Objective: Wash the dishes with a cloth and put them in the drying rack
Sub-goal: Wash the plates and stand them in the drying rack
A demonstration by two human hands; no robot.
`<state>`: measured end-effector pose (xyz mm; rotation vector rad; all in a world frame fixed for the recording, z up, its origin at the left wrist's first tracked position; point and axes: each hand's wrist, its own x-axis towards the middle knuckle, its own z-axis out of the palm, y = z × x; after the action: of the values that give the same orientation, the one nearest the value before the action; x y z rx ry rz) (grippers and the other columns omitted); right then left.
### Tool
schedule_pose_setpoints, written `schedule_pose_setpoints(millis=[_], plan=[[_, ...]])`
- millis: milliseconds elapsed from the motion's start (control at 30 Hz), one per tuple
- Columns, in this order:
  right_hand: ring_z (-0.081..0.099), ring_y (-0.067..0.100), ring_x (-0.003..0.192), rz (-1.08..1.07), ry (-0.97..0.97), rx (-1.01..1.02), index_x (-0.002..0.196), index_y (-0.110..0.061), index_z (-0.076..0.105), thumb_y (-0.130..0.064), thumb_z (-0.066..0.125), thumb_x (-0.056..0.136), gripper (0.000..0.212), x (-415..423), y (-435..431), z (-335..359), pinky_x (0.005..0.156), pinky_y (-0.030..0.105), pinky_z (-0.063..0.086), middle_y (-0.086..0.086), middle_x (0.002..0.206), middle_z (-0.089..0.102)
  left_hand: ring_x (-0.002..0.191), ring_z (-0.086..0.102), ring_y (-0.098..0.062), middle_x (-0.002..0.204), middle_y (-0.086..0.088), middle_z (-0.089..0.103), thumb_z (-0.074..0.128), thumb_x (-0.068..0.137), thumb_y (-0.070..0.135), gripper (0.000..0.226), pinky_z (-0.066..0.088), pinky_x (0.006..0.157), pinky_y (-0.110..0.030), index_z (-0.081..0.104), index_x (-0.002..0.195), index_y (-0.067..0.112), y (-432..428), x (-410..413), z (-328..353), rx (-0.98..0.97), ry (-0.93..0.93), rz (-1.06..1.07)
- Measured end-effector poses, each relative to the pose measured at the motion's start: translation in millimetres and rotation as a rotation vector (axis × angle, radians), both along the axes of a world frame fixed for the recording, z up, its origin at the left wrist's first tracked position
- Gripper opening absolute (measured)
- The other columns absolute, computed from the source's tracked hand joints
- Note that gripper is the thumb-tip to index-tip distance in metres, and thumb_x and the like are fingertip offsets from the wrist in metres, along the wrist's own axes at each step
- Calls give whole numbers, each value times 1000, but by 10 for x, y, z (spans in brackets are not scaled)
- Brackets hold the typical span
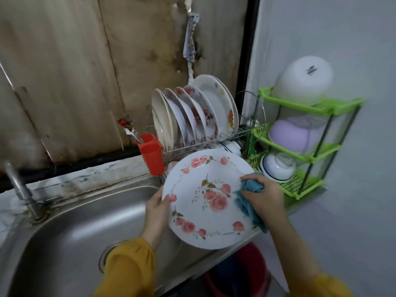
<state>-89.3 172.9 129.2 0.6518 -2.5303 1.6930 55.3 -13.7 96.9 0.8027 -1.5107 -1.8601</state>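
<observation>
A large white plate (205, 202) with pink roses is tilted above the right end of the steel sink (70, 228). My left hand (157, 213) grips its left rim, thumb on the face. My right hand (264, 197) holds a bunched blue cloth (248, 207) against the plate's right side. Behind the plate, the wire drying rack (227, 139) holds several floral plates (192, 114) standing on edge.
A red utensil cup (151, 154) hangs on the rack's left end. A green three-tier corner shelf (304, 144) with upturned bowls stands at the right. The tap (20, 187) rises at the sink's far left. A red bucket (242, 273) sits below the counter.
</observation>
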Motion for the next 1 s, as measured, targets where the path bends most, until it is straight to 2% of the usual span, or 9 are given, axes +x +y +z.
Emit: schedule_pose_setpoints(millis=[67, 200, 267, 333, 500, 600, 700, 833, 1000], plan=[[60, 15, 74, -46, 40, -19, 82, -34, 69, 6, 71, 72, 41, -37, 145, 116, 62, 22, 49, -13, 85, 65, 83, 73, -24, 89, -4, 76, 56, 97, 14, 22, 59, 60, -28, 64, 116, 21, 30, -145, -20, -81, -146, -160], [57, 21, 74, -109, 120, 20, 89, -37, 69, 7, 62, 76, 46, -24, 279, 257, 64, 26, 45, -4, 91, 61, 104, 67, -18, 108, 10, 72, 60, 96, 18, 29, 53, 93, -38, 63, 123, 23, 192, -373, 62, -345, -258, -342], [50, 20, 78, -168, 174, 116, 98, -35, 71, 5, 61, 79, 45, -5, 304, 302, 67, 23, 35, 5, 97, 53, 114, 56, -10, 127, 11, 58, 53, 99, 15, 40, 44, 100, -29, 51, 139, 19, 291, -508, 214, -541, -265, -314], [44, 18, 79, -224, 219, 168, 105, -31, 72, 1, 62, 81, 42, 18, 316, 338, 68, 24, 32, 4, 98, 46, 122, 51, -16, 136, 3, 53, 50, 100, 15, 41, 38, 105, -27, 49, 141, 13, 334, -655, 441, -778, -250, -268], [54, 25, 94, -364, 342, 247, 112, -35, 69, -10, 69, 82, 39, -11, 239, 505, 71, 31, 45, -4, 102, 37, 137, 34, -23, 143, -6, 51, 45, 101, 15, 39, 22, 115, -33, 49, 140, 13, 288, -1177, 1097, -1302, -180, -278], [55, 27, 95, -423, 460, 253, 113, -34, 69, -10, 71, 79, 41, -118, 176, 653, 70, 35, 48, 1, 105, 45, 146, 20, -23, 153, -7, 39, 41, 101, 16, 46, 9, 119, -32, 39, 147, 13, 185, -1559, 1430, -1586, -197, -223], [54, 28, 99, -443, 529, 246, 114, -33, 68, -9, 69, 80, 42, -251, 112, 828, 70, 38, 50, 5, 111, 49, 150, 6, -26, 161, -9, 19, 42, 100, 21, 56, 3, 121, -39, 25, 153, 17, 25, -1894, 1655, -1885, -337, -172], [54, 31, 100, -467, 616, 226, 113, -30, 69, -8, 67, 80, 39, -434, -8, 1067, 69, 40, 50, 8, 113, 51, 150, -3, -30, 164, -5, 6, 30, 104, 35, 53, 2, 122, -48, 18, 155, 26, -230, -2191, 1811, -2036, -466, -128], [56, 33, 96, -447, 718, 185, 110, -27, 70, -6, 71, 75, 41, -699, -143, 1307, 65, 41, 52, 10, 110, 52, 150, 10, -26, 163, -8, 14, 30, 105, 35, 51, 11, 120, -49, 20, 155, 26, -665, -2340, 1787, -2065, -505, -150]])
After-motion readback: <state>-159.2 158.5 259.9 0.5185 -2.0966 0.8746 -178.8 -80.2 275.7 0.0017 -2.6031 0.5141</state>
